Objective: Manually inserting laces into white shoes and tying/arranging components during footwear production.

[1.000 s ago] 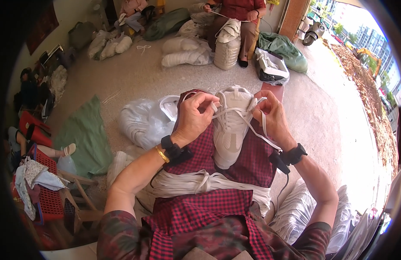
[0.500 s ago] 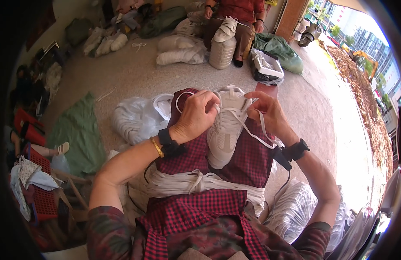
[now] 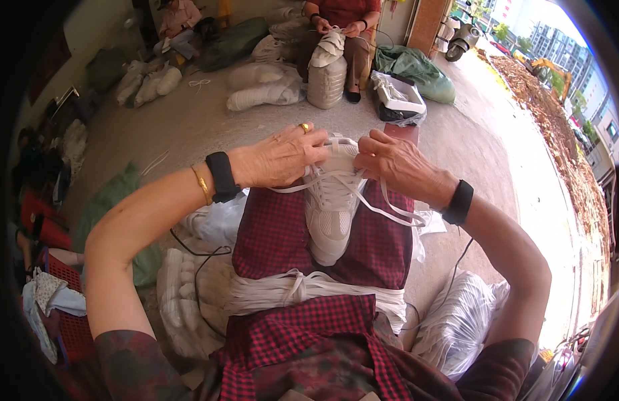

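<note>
A white lace-up sneaker [image 3: 329, 224] lies between my thighs on a red-and-black checked apron [image 3: 272, 234], its toe toward me. At the left of its collar, my left hand [image 3: 286, 157] is closed, pinching a white shoelace [image 3: 389, 212] by the upper eyelets. Across from it my right hand [image 3: 403, 167] is also closed on the lace; fingers hide the exact grip. Loose lace hangs in a loop over my right thigh, and another length trails under my left hand. A tied bundle of white laces [image 3: 316, 291] lies across my lap.
Bagged shoes [image 3: 456, 321] sit by my right side, more shoes [image 3: 182, 294] by my left. A red basket [image 3: 75, 314] with cloths stands at far left. Ahead, a co-worker [image 3: 339, 30] sits handling a stack of shoe pieces, beside a white box [image 3: 399, 97] and green sack [image 3: 416, 73].
My left hand has shifted left and turned knuckles-up, drawing a lace out sideways. My right hand has moved closer to the shoe's collar. The co-worker's hands have come together on their stack.
</note>
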`<state>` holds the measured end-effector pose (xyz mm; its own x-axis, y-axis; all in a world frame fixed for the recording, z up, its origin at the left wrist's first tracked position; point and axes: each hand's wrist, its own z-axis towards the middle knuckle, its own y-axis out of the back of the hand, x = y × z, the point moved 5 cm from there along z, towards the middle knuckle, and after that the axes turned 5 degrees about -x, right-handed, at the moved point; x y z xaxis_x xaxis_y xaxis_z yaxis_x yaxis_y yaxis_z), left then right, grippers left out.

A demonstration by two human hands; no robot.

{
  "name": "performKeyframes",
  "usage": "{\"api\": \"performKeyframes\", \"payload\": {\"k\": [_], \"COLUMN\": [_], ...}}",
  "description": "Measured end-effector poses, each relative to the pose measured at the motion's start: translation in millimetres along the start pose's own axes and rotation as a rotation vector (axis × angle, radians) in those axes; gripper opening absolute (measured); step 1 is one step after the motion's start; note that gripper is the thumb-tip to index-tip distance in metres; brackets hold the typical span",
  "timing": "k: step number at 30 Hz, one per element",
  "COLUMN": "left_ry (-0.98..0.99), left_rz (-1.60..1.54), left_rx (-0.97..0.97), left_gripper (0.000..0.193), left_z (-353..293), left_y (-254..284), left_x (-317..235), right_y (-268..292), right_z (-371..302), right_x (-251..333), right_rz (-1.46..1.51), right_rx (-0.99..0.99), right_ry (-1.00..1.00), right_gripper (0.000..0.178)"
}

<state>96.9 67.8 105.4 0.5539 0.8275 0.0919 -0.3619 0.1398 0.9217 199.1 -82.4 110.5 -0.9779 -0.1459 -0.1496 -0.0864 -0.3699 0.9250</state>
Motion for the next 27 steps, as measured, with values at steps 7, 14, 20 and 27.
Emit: {"api": "performKeyframes", "payload": {"k": [7,14,20,27], "left_ry": [0.395,0.630,0.804,0.616], "left_rz": [-0.243,-0.266,-0.315,-0.705], "left_rx": [0.475,0.328,0.373,-0.201], "left_gripper": [0.031,0.027,0.026,0.012], "left_z": [28.8,41.0,25.4,47.2], "left_y": [-1.9,-3.7,-22.5,13.2], "left_x": [30.2,22.9,35.1,18.0], "right_y": [2.2,-33.2,-34.4,-15.1], "right_z": [-7.4,22.5,19.3,22.5], "right_x": [-16.7,-50.7,-55.1,-17.1], "right_rz": [0.278,0.402,0.694,0.132], "right_rx": [0.046,0.482,0.575,0.226], "right_ry": [-0.206,-0.378,-0.596,-0.423], "right_gripper": [0.020,0.033,0.036,0.036]}}
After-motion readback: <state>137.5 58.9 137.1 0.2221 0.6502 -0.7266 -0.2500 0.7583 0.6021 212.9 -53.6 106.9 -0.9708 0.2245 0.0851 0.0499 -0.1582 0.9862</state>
